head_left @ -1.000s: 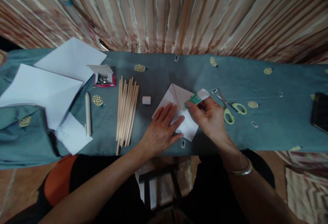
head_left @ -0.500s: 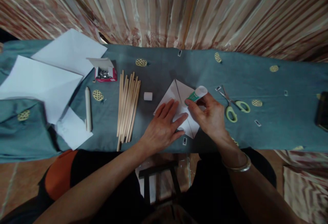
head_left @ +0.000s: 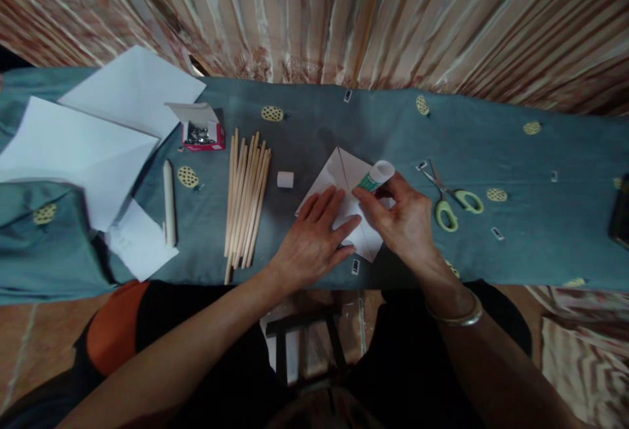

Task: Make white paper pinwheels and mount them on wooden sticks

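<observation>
A folded white paper (head_left: 322, 177) with flaps meeting along a middle line lies on the cloth before me. My left hand (head_left: 314, 236) rests on its lower left part, palm down with fingers spread. A glue stick (head_left: 376, 175), white with a green label, is gripped by my right hand (head_left: 400, 216). The glue stick is tilted, its lower end down at the paper near the middle line; my fingers hide part of it. To the left of the paper sits a small white cap (head_left: 285, 179).
Wooden sticks (head_left: 247, 200) lie in a bunch left of the cap. Beyond them are an open box of metal clips (head_left: 202, 134), a pale pen (head_left: 170, 203) and large white sheets (head_left: 83, 147). Green-handled scissors (head_left: 449, 200) lie to the right. A curtain (head_left: 314, 23) hangs behind the table.
The glue stick in my right hand has shifted slightly left and down over the paper. My left hand stays on the paper. The whole view has moved a little.
</observation>
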Tool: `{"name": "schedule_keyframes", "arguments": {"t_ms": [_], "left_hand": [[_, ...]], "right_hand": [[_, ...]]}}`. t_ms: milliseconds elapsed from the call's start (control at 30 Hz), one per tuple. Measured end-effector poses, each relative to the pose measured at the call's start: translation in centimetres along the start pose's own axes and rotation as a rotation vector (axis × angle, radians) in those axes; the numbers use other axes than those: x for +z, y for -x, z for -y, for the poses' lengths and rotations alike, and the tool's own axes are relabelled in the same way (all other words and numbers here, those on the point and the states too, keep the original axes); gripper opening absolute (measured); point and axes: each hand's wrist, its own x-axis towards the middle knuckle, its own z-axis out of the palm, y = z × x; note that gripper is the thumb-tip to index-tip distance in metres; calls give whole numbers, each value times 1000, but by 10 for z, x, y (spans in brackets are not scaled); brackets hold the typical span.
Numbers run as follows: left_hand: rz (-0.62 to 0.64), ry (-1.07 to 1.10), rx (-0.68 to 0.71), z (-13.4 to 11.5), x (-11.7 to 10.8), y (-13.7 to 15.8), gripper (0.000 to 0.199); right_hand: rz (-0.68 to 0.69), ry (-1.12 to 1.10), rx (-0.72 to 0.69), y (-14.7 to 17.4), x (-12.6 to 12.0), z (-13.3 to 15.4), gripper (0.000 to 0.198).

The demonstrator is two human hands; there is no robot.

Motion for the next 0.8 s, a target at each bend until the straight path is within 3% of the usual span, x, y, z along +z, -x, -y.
{"name": "schedule_keyframes", "arguments": {"t_ms": [800], "left_hand": [[4,9,7,1,1,0,52]], "right_hand": [[64,-40,-12,4,0,5,34]]}}
